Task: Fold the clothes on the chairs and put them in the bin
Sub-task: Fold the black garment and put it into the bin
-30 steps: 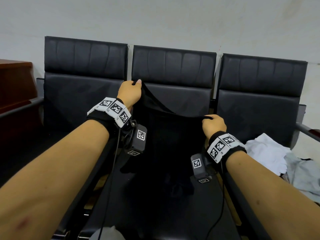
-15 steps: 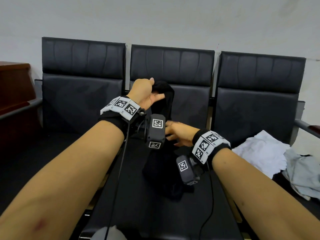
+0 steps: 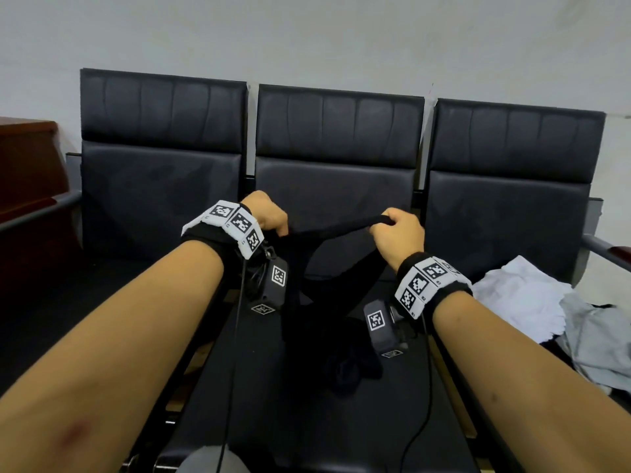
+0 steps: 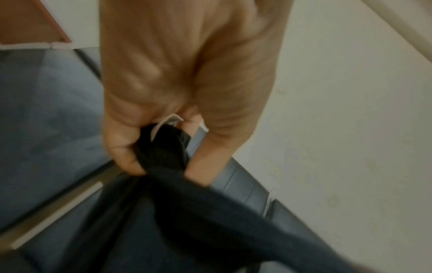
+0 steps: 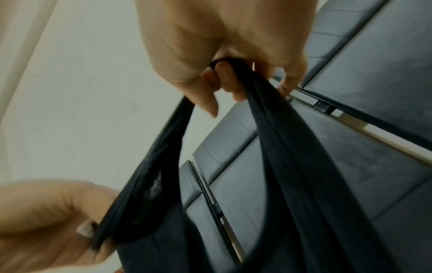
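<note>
A black garment [image 3: 327, 302] hangs over the middle chair seat [image 3: 307, 421], stretched between both hands. My left hand [image 3: 269, 216] grips one bunched end of it, fingers curled round the cloth [image 4: 163, 147]. My right hand [image 3: 396, 233] grips the other end, where a black strap [image 5: 268, 114] loops over its curled fingers. Between the hands the cloth's top edge sags a little; its lower part lies crumpled on the seat [image 3: 345, 367]. In the right wrist view the left hand [image 5: 51, 218] shows at lower left, pinching the cloth's edge.
Three black chairs stand in a row against a pale wall. A white garment [image 3: 522, 302] and a grey garment [image 3: 601, 343] lie piled on the right chair. A brown wooden cabinet [image 3: 27, 172] stands at the far left. No bin is in view.
Half a second ago the hands were close together, the left high with bunched cloth, the right open below. Now both have taken hold and pulled apart, stretching the garment at equal height.
</note>
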`<state>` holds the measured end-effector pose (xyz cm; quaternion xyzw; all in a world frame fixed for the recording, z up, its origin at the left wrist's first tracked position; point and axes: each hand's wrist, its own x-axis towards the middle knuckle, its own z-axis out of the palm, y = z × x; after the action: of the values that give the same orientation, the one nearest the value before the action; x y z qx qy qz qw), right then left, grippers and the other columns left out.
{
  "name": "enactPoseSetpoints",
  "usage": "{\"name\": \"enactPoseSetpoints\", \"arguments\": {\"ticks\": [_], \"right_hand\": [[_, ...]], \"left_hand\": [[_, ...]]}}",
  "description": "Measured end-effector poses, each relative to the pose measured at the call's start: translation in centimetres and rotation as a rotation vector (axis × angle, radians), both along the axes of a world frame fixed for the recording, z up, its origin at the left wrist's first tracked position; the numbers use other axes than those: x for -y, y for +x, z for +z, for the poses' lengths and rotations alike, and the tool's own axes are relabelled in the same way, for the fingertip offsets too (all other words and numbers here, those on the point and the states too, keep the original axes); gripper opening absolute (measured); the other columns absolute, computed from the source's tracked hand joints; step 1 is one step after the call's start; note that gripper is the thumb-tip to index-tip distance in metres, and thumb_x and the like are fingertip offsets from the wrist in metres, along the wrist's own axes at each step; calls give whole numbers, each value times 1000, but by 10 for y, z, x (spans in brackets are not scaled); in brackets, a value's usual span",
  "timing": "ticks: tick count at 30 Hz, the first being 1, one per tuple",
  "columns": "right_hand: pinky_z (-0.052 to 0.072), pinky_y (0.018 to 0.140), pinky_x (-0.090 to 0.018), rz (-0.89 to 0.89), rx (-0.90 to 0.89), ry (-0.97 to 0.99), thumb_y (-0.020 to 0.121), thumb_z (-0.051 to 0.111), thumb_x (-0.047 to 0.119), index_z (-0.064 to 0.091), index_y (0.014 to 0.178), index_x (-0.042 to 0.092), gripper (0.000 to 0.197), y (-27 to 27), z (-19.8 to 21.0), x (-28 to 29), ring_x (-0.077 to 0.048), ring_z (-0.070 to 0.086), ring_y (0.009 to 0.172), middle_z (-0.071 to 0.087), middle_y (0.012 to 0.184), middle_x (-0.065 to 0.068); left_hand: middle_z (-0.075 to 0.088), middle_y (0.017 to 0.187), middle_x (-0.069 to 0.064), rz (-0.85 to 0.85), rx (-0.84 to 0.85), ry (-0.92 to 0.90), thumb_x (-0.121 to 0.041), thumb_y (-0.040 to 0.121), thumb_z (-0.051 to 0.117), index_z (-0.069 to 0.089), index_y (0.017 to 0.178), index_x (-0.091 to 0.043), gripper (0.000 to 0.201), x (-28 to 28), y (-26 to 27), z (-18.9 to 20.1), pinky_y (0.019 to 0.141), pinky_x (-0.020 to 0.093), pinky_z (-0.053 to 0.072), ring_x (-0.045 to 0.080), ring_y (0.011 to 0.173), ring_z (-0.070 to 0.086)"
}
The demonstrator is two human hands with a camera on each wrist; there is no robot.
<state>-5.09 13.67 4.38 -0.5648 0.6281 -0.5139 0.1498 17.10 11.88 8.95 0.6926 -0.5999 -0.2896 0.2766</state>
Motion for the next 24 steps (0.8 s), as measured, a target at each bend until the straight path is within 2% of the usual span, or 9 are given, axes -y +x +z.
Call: {"name": "enactPoseSetpoints", "arguments": {"ticks": [2,5,10,12,14,16,18,21,24], "right_hand": [[35,53,-24,-38,3,-39,83,65,18,46,59,15,31,-2,2,1,-14,44,59,47,57,3],[34,55,-27,-60,58,-62,88,65,42,41,59,15,46,-2,6,-1,-14,40,56,42,56,3],[47,71,-33,-208,241,86,78,61,67,57,79,12,55,-18,13,2,-24,54,72,59,77,-1],[49,52,-32,-181,439,197,69,64,75,61,79,11,65,-18,12,-1,-21,53,52,57,63,-3],[46,43,-24,-79,594,302,72,62,75,61,89,10,68,-17,12,-7,-16,56,44,58,58,-2],[52,50,-26,68,696,416,76,49,81,59,98,6,79,-15,13,-11,-19,70,57,70,72,-5],[56,68,-34,214,774,475,78,37,85,58,107,2,90,-14,12,-10,-26,74,79,74,92,-9],[46,96,-45,366,851,445,90,29,74,54,121,13,73,-8,14,-9,-28,65,105,68,114,-5],[41,99,-51,487,969,368,100,33,41,57,97,19,33,-2,25,-15,-28,60,114,63,114,-1]], "left_hand": [[66,90,17,86,247,-58,-7,79,67,66,91,4,15,-1,3,-1,79,39,58,34,88,68],[65,95,13,212,437,-81,-13,87,62,64,93,0,14,-2,12,-2,77,36,55,30,84,65],[60,118,20,394,413,-12,-26,83,62,57,97,-4,27,5,42,-2,91,40,49,37,108,58],[54,130,23,435,219,-38,-18,89,57,55,111,1,29,3,52,-2,97,39,45,37,118,54],[51,136,25,347,6,-78,-16,95,45,55,92,-2,18,10,61,-7,103,42,44,38,124,51],[53,131,24,250,-224,-91,-20,94,38,55,83,-6,24,21,66,-15,103,49,44,38,120,53],[60,106,19,228,-573,-101,-19,88,37,50,78,-15,17,12,56,-12,99,51,47,34,97,60],[60,86,18,154,-1131,-120,2,88,20,48,99,5,30,-12,31,5,82,46,51,32,79,62],[63,109,22,15,-1054,-282,16,82,16,45,95,0,36,-14,14,16,87,39,49,32,99,63]]}}
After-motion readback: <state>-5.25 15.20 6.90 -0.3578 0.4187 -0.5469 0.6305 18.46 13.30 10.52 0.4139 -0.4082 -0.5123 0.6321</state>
